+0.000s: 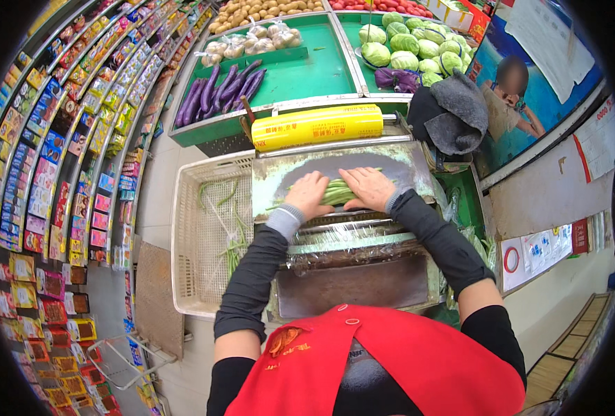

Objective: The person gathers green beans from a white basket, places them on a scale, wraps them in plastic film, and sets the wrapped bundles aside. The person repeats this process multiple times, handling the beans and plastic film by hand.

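Observation:
A bundle of long green beans (337,193) lies crosswise on the worn metal plate (396,156) of a film-wrapping machine. My left hand (308,195) clasps its left part, and my right hand (368,188) curves over the right part. Bean tips poke out past both hands; my palms hide the rest. Just below the plate, clear cling film (349,234) stretches over a roller. A yellow roll of cling film (317,126) is mounted behind the plate. Loose long beans (237,242) lie in the white plastic crate (182,260) at the left.
Beyond the machine, a green produce stand (317,67) holds eggplants (221,91), bagged potatoes (258,40) and cabbages (406,44). A dark grey cloth (455,114) hangs close by my right arm. Snack shelves (57,145) line the left; a poster board (541,67) stands right.

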`<state>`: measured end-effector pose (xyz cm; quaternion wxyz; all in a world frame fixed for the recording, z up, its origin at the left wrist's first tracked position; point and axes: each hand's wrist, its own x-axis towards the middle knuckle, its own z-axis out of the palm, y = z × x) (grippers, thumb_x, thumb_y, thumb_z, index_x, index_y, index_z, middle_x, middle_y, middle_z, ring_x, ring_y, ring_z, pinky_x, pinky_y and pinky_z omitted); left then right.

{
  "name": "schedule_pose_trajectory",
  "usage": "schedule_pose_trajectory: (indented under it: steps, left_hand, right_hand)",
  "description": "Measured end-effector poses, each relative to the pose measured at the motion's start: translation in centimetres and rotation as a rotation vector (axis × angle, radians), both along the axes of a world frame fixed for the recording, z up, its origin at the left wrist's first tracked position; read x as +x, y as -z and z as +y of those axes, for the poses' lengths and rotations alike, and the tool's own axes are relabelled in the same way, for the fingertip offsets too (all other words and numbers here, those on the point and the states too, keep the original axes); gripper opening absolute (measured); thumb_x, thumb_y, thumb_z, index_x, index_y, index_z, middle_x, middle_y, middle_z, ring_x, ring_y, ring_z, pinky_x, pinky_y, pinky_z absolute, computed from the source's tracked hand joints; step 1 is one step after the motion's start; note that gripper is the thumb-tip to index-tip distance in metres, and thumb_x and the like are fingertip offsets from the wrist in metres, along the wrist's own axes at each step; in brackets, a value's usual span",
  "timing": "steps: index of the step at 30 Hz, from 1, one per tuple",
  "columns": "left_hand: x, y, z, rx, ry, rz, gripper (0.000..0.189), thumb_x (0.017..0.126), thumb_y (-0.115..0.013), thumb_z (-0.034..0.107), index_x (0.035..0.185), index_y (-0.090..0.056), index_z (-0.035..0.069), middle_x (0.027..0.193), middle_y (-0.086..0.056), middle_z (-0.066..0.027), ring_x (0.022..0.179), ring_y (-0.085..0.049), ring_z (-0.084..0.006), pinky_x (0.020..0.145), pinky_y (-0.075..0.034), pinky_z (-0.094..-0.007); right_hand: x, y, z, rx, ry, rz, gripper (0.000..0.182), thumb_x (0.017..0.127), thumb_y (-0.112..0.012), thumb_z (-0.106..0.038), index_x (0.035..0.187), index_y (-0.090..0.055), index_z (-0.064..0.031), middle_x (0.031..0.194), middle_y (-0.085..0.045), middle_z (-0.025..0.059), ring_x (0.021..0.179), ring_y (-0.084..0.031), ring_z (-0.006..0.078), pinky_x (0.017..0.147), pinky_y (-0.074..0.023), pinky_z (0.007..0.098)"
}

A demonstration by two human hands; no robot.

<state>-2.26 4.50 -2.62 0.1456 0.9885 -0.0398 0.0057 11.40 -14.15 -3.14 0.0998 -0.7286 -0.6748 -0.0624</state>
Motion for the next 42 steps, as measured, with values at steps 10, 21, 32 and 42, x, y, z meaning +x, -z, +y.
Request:
schedule_pose_trajectory:
  steps: [10, 21, 32, 42]
  left_hand:
    - [-4.1, 1.1, -0.5, 0.024, -0.041, -0.131, 0.054, 0.086, -0.062, 0.044, 0.125, -0.05, 0.008, 0.116, -0.055, -0.012, 0.111, -0.053, -0.0294, 0.096, -0.042, -0.0393]
    - [-3.1, 2.2, 0.5, -0.327, -0.129, -0.295, 0.031, 0.095, -0.051, 0.024, 0.119, -0.056, 0.007, 0.106, -0.061, -0.0153, 0.099, -0.059, -0.0329, 0.087, -0.047, -0.0406]
    - [-10.8, 0.5, -3.0, -0.094, -0.36, -0.491, 0.063, 0.092, -0.052, 0.045, 0.137, -0.043, 0.002, 0.151, -0.028, -0.0188, 0.142, -0.022, -0.0312, 0.115, -0.014, -0.0501]
    - [-32.3, 19.7, 15.5, -0.433, -1.408, 0.392, 0.049, 0.08, -0.068, 0.022, 0.117, -0.052, -0.006, 0.117, -0.052, -0.0256, 0.115, -0.048, -0.0387, 0.101, -0.04, -0.0446]
  right_hand:
    - [-4.2, -0.6, -2.6, 0.081, 0.057, -0.013, 0.059, 0.089, -0.058, -0.038, 0.135, -0.044, -0.0029, 0.106, -0.057, 0.0099, 0.097, -0.054, 0.0257, 0.088, -0.0409, 0.0377]
    - [-4.4, -0.7, -1.5, 0.086, 0.176, 0.114, 0.042, 0.095, -0.05, -0.023, 0.135, -0.05, -0.0116, 0.123, -0.059, 0.0097, 0.106, -0.055, 0.0275, 0.093, -0.0402, 0.0391]
    - [-5.1, -2.5, -0.2, -0.083, 0.119, -0.078, 0.053, 0.091, -0.054, -0.034, 0.135, -0.048, -0.0061, 0.13, -0.053, 0.0164, 0.119, -0.047, 0.0315, 0.107, -0.0279, 0.0464]
    - [-9.6, -5.9, 0.5, 0.029, 0.252, -0.083, 0.052, 0.091, -0.054, -0.026, 0.135, -0.045, -0.0009, 0.136, -0.047, 0.0171, 0.125, -0.042, 0.0351, 0.11, -0.0249, 0.0489]
